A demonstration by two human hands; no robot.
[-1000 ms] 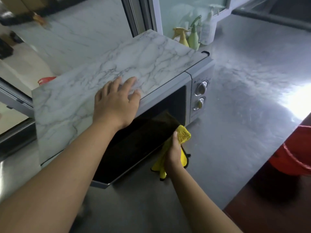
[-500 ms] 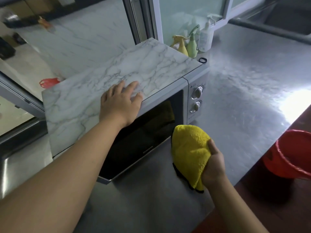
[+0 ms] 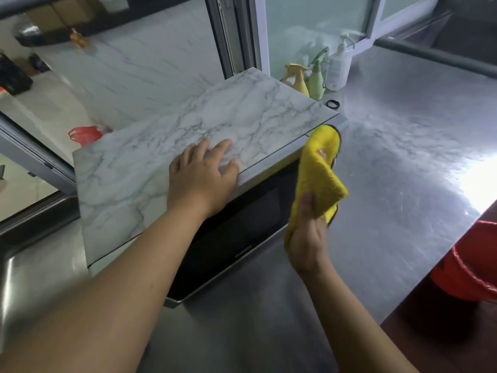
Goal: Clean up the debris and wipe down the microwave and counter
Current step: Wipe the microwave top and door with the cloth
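Observation:
A microwave (image 3: 231, 238) with a marble-patterned top (image 3: 150, 162) and a dark door stands on the steel counter (image 3: 403, 168). My left hand (image 3: 201, 179) rests flat on the top near its front edge, fingers spread. My right hand (image 3: 306, 238) grips a yellow cloth (image 3: 320, 170) in front of the microwave's right side. The cloth's upper end lies against the control panel at the top right corner and hides the knobs.
Two spray bottles (image 3: 314, 76) and a white pump bottle (image 3: 337, 68) stand behind the microwave by the window. A small black ring (image 3: 333, 104) lies on the counter near them. A red bucket (image 3: 473, 265) sits below the counter's right edge. A red object (image 3: 86, 134) shows behind the microwave's left side.
My right hand pulled the yellow cloth away from the microwave door, then raised it to the microwave's upper right corner over the control panel. My left hand stayed on the top.

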